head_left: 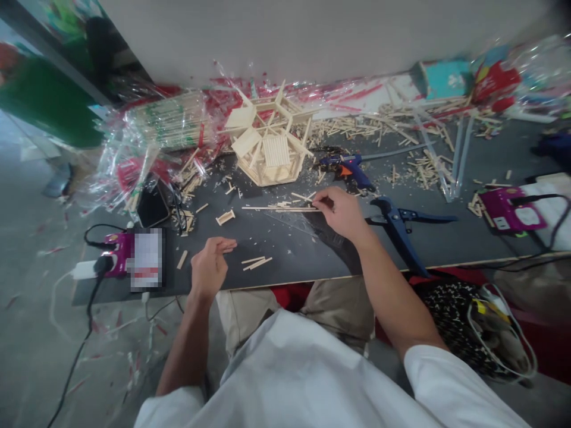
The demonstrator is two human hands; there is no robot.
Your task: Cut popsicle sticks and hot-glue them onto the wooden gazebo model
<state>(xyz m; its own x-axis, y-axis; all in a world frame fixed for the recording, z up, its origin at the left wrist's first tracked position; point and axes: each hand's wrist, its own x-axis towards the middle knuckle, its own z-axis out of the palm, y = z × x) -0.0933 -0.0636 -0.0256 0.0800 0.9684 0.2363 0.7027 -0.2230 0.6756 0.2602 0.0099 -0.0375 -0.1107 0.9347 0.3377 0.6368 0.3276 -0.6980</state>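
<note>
My right hand (341,213) pinches at a short thin wooden stick (302,197) over the middle of the table. Just below its fingertips lie long thin sticks (272,208) and a clear plastic triangular ruler (294,226). My left hand (212,264) hovers near the front edge with its fingers pressed together; whether anything is between them is hidden. Close to it are a small wooden frame piece (225,217) and several short sticks (257,262). Behind both hands stands a many-sided wooden stick model (270,142) with square panels.
A blue glue gun (350,169) and blue-handled cutters (397,226) lie to the right. Purple power strips (513,209) sit at both ends, with cables hanging over the edge. Bundled sticks in plastic wrap (172,122), a phone (153,202) and a blurred-out device (147,258) are left.
</note>
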